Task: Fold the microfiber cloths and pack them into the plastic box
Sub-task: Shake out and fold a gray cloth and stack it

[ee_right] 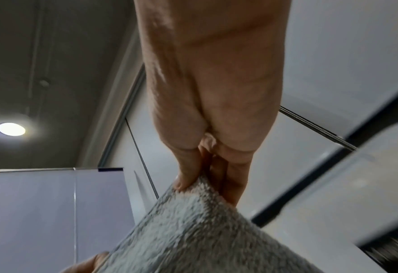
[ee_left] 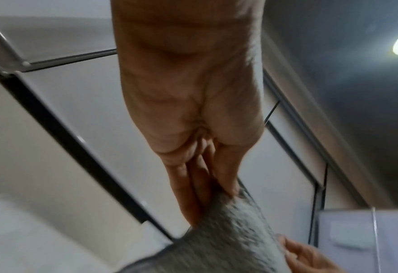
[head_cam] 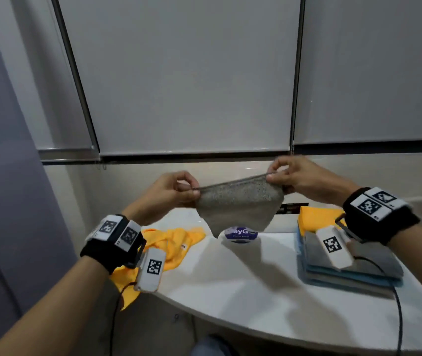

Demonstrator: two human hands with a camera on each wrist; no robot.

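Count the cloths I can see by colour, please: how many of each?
Grey: 2, the grey cloth held up by both hands, and one topping the folded stack.
Orange: 2, one crumpled, one folded.
Blue: at least 1, a layer in the stack.
Total: at least 5.

The cloth point(head_cam: 238, 206) held up in the air is speckled grey, with a darker grey stitched edge along its top. A crumpled cloth point(head_cam: 171, 242) at the left of the desk point(head_cam: 243, 286) is bright orange-yellow. The desk is glossy white. On the right, the stack of folded cloths point(head_cam: 346, 268) shows grey on top, pale blue layers beneath, and a yellow one at its far end. Both wristbands point(head_cam: 382, 217) are black, carrying white tags with black-and-white square patterns.
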